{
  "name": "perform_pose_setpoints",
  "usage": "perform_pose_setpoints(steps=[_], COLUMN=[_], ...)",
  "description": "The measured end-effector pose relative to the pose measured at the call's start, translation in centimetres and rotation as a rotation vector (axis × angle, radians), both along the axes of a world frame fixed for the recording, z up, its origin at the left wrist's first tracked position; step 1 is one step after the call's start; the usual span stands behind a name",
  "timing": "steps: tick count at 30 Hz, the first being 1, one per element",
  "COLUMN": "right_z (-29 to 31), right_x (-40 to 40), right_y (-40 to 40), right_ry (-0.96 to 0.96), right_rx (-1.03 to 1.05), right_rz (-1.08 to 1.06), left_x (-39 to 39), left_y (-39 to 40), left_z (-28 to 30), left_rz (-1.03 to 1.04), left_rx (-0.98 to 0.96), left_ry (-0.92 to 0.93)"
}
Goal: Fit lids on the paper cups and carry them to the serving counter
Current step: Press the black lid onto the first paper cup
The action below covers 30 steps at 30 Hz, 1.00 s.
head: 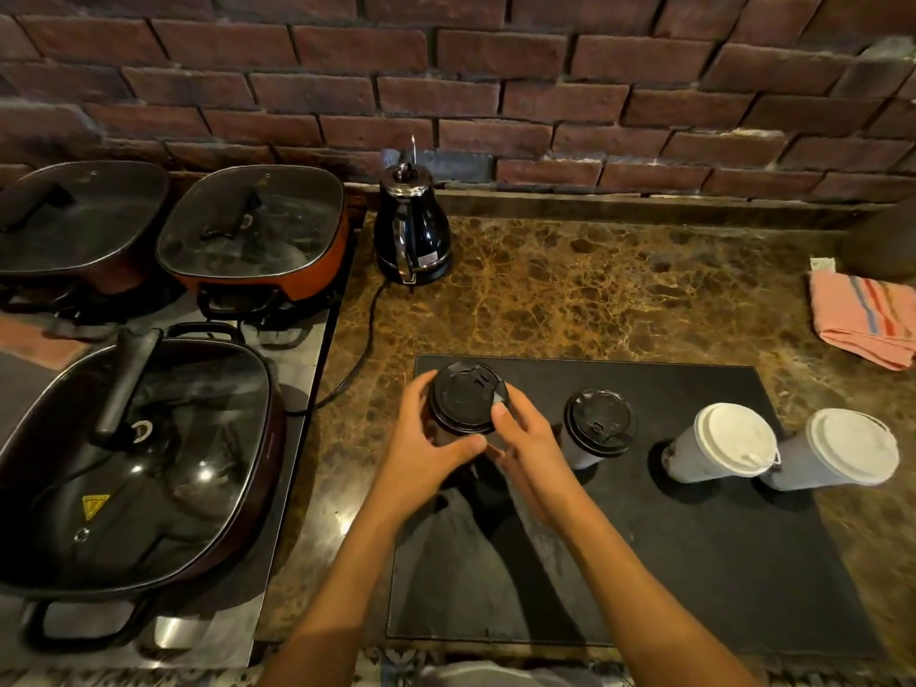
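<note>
We hold the leftmost paper cup (448,431) at the left end of the black mat (694,538) on the tabletop (595,290). Our left hand (421,453) has its grip curled around the cup's side. Our right hand (525,438) grips the other side, with the thumb on the rim of its black lid (466,398). To the right stand a second black-lidded cup (597,428) and two white-lidded cups (723,446).

Black lid (465,400), pink striped cloth (865,319)
</note>
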State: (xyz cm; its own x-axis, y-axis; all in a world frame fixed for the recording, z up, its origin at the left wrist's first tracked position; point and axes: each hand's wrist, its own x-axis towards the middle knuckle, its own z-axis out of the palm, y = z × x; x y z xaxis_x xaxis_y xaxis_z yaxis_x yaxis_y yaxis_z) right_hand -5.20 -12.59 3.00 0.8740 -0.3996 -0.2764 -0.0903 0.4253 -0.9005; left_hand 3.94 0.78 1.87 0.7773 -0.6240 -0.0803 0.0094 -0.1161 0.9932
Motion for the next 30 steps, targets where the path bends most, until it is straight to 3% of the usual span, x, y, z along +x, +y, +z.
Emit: perform_pose_setpoints(steps=[9, 23, 30], right_z=[-3.5, -4.6, -4.8], right_x=[-0.1, -0.8, -0.9], right_y=[1.0, 1.0, 0.8], right_ry=[0.094, 0.073, 0.160], right_rx=[0.035, 0.052, -0.060], right_rz=[-0.007, -0.012, 0.007], left_x=[-0.4, -0.6, -0.8], left_y=[1.2, 1.9, 1.7], left_z=[-3.5, -4.3, -4.2], left_rz=[0.075, 0.042, 0.068], left_rx=[-0.035, -0.029, -0.052], left_ry=[0.276, 0.263, 0.270])
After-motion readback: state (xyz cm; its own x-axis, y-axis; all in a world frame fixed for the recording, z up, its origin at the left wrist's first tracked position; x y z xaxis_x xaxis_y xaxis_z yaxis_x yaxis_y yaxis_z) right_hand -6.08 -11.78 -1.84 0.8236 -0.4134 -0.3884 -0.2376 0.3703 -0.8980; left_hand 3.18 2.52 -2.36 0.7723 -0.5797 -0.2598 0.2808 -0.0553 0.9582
